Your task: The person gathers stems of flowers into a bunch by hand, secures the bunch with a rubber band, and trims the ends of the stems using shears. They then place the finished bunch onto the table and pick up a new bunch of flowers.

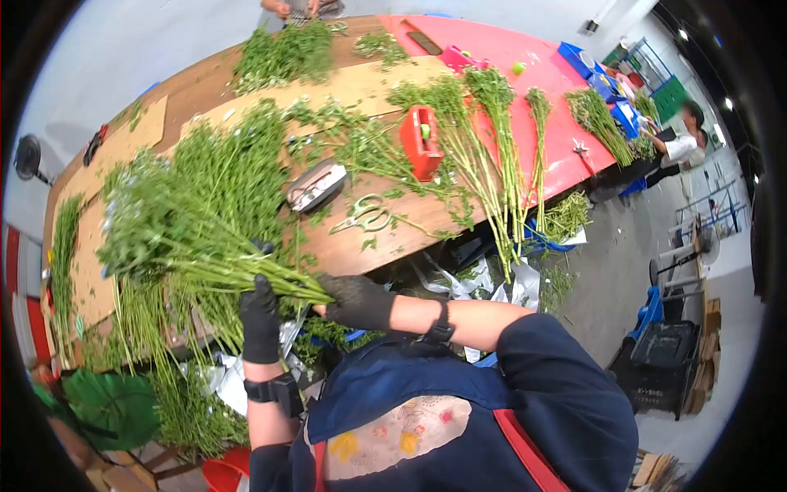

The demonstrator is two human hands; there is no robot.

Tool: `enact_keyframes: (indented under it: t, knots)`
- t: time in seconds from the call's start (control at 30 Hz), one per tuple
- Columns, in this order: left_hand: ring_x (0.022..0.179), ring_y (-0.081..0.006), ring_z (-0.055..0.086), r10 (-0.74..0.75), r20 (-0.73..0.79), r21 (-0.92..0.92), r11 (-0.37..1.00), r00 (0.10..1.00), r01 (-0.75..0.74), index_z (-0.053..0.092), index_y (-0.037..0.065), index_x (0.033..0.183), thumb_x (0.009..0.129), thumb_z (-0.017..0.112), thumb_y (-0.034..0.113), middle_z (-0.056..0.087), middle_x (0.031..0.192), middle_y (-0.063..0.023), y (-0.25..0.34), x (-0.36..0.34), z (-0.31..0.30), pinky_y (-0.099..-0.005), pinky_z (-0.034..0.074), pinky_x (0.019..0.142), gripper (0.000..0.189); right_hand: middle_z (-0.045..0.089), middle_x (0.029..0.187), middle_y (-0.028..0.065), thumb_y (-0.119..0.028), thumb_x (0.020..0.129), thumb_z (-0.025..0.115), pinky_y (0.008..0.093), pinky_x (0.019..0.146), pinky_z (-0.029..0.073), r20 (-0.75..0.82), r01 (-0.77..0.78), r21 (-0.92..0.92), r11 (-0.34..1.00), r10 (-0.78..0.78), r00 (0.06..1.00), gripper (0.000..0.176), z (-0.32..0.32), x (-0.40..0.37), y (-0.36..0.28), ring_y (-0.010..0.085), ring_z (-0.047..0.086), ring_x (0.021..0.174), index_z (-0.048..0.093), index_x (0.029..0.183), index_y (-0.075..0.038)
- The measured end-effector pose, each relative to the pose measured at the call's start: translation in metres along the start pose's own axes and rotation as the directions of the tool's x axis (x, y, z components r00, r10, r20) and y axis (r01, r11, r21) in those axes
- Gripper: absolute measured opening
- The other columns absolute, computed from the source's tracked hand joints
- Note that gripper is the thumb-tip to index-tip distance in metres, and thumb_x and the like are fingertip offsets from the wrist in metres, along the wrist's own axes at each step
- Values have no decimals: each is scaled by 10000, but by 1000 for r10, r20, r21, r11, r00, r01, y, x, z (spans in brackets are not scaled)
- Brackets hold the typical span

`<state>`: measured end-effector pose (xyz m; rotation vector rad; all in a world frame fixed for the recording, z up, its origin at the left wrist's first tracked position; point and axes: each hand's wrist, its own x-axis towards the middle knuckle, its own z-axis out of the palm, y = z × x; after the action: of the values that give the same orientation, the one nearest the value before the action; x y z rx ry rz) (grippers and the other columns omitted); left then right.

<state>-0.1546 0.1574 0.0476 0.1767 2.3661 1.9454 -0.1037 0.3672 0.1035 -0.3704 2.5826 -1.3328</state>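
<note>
A bunch of long green stems with small pale flowers (188, 238) lies slanted across my body, its leafy heads to the left and its cut ends to the right. My left hand (261, 320), in a black glove, is closed around the stems from below. At the stem ends my right hand (357, 302), also gloved in black, has its fingers wrapped round the bunch. Behind the bunch, more leafy stems (238, 164) are piled on the table. Scissors (363, 215) and a dark-and-white oblong device (316, 186) rest on the wooden tabletop (393, 246).
A red tape dispenser (421, 143) stands beyond the scissors. Stem bundles (500, 123) overhang the table's edge near the pink-red surface (566, 107). Other people's hands (283, 10) show at the top; another person (684, 143) is at the right beside blue bins (578, 59).
</note>
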Motion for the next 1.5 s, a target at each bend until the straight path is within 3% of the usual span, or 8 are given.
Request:
enact_keyframes:
  t: [0.27,0.37,0.57,0.87,1.0,1.1,1.3,1.5]
  knots:
    - [1125,-284,516,359,-116,396,872,926,-289,536,-15,1192,800,685,161,563,1195,-147,73,23,21,-371,385,984,455,604,785,221,-243,785,603,470,662,475,-81,94,-65,993,-99,992,341,-117,-5,48,391,606,787,527,1027,-15]
    - [1204,-316,479,525,422,617,431,739,-658,608,42,1104,779,699,193,559,1195,-138,152,3,93,-467,346,1053,370,595,742,212,-205,759,596,478,646,467,-98,93,-129,987,-106,990,294,-163,2,75,386,600,750,518,970,-17]
    - [1006,-293,581,534,683,705,-302,498,-642,621,77,971,750,620,159,627,944,-101,235,75,198,-473,422,973,236,630,835,203,-218,757,577,464,682,493,-84,327,-160,931,-343,936,396,-184,-16,95,375,623,767,496,1095,-29]
    - [603,-270,554,309,689,720,-185,656,-669,536,137,696,611,718,196,529,630,-53,199,136,178,-396,413,563,209,582,1010,185,-285,629,774,457,851,443,-69,395,-390,832,-455,888,634,-322,-116,160,381,554,950,539,1163,-37]
    - [571,-330,558,307,568,784,81,763,-616,528,109,702,623,709,175,532,589,-107,181,143,166,-422,423,529,208,593,983,191,-165,708,708,444,798,459,-368,-123,-613,780,-144,918,441,-369,-204,179,359,568,942,564,1082,19]
    - [581,-292,605,379,582,728,153,720,-668,570,106,708,664,688,238,587,614,-107,153,137,213,-424,440,518,182,616,772,110,-48,712,688,349,640,486,-363,-228,-112,967,174,915,146,-354,-221,169,270,600,698,616,838,-30]
    - [711,-318,648,31,680,649,440,733,-621,677,106,790,754,572,290,656,739,-132,119,140,339,-451,505,642,215,611,815,146,-171,840,591,402,672,480,-472,46,-243,969,-159,867,103,-310,-100,167,328,608,773,605,868,-73]
    - [745,-317,660,-175,657,697,513,733,-502,674,76,853,700,684,367,666,787,-142,72,170,390,-428,521,656,329,654,783,195,-265,761,595,419,725,494,-249,-400,-358,844,327,912,256,-297,43,319,338,640,780,687,809,-30]
